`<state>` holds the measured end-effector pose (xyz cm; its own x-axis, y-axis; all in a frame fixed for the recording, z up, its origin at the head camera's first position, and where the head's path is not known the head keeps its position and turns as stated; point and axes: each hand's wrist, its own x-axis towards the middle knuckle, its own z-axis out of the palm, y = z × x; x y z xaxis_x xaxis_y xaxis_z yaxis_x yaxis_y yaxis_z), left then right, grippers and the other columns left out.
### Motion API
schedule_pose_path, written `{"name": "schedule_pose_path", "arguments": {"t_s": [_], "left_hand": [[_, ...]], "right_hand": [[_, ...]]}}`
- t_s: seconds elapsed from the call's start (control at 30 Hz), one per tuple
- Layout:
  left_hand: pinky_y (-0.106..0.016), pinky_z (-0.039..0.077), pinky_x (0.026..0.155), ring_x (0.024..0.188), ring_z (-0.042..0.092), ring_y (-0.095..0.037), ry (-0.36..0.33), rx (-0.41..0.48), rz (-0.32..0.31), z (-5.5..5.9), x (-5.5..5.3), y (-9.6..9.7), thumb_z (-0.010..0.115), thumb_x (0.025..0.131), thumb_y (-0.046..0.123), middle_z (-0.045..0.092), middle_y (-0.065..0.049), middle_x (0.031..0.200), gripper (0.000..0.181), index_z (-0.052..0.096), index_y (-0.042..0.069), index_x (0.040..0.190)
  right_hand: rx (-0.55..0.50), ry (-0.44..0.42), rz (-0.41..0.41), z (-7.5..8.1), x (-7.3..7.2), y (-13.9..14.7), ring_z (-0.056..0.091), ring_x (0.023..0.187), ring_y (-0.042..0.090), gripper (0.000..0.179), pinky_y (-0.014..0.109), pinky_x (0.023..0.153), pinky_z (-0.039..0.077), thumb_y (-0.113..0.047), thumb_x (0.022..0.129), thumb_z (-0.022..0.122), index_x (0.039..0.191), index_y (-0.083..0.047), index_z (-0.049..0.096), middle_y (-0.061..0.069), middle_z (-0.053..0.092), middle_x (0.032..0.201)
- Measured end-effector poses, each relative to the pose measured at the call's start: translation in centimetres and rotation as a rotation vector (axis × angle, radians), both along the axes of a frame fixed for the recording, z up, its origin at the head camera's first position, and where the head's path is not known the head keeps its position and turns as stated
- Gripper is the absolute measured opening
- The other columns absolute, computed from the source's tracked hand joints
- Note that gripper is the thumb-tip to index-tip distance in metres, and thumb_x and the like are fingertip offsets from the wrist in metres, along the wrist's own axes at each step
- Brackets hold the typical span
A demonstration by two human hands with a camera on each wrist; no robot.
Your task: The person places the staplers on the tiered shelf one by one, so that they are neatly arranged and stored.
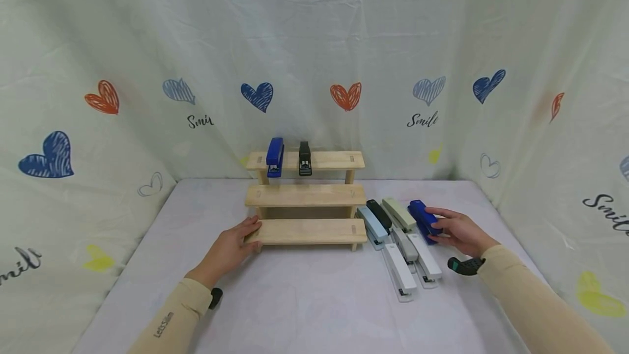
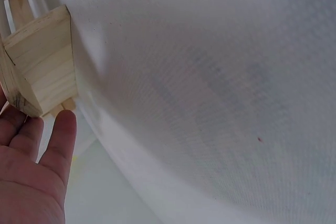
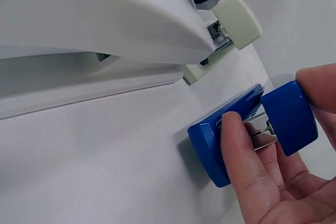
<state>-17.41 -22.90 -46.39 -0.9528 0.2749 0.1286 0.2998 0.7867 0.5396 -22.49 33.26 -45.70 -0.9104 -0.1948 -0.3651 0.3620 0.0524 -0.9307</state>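
Note:
My right hand (image 1: 459, 228) grips a blue stapler (image 1: 422, 217) at the right end of a group of staplers. Seen from the right wrist, its blue top arm (image 3: 290, 119) lies between thumb and fingers, lifted away from the base (image 3: 207, 153). At the left end of the bottom shelf (image 1: 309, 231) of a three-tier wooden stand, my left hand (image 1: 231, 247) touches the wood; the left wrist view has its fingertips (image 2: 65, 121) against the shelf's corner (image 2: 44, 56). On the top shelf stand another blue stapler (image 1: 275, 156) and a black stapler (image 1: 305, 158).
Between the stand and my right hand lie several staplers: light blue (image 1: 372, 225), black (image 1: 379, 214), pale green (image 1: 398, 213), grey (image 1: 405, 245) and white ones (image 1: 399, 267). The middle shelf (image 1: 304, 195) is bare wood. A heart-printed curtain (image 1: 314, 42) hangs behind the table.

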Motion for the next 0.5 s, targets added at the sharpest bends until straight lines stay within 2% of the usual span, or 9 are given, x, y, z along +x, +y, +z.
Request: {"name": "schedule_pose_path", "arguments": {"t_s": [0.27, 0.5], "left_hand": [[-0.054, 0.034, 0.111, 0.14, 0.037, -0.038, 0.002, 0.002, 0.0, -0.1, 0.0, 0.0, 0.074, 0.092, 0.019, 0.043, -0.017, 0.151, 0.058, 0.054, -0.004, 0.141], [-0.054, 0.036, 0.109, 0.138, 0.04, -0.038, 0.032, -0.006, -0.01, -0.1, 0.0, 0.0, 0.075, 0.091, 0.019, 0.045, -0.018, 0.15, 0.058, 0.055, -0.004, 0.139]], "right_hand": [[-0.003, 0.023, 0.004, 1.2, 0.4, 0.0, 0.028, 0.134, 0.04, 0.061, 0.045, 0.103, 0.047, 0.003, 0.1, 0.047, 0.156, 0.002, 0.024, 0.031, -0.001, 0.159], [0.01, 0.033, 0.005, 3.0, 0.4, -0.1, 0.023, 0.137, 0.043, 0.061, 0.046, 0.103, 0.046, 0.001, 0.101, 0.046, 0.157, 0.0, 0.023, 0.029, -0.003, 0.16]]}}
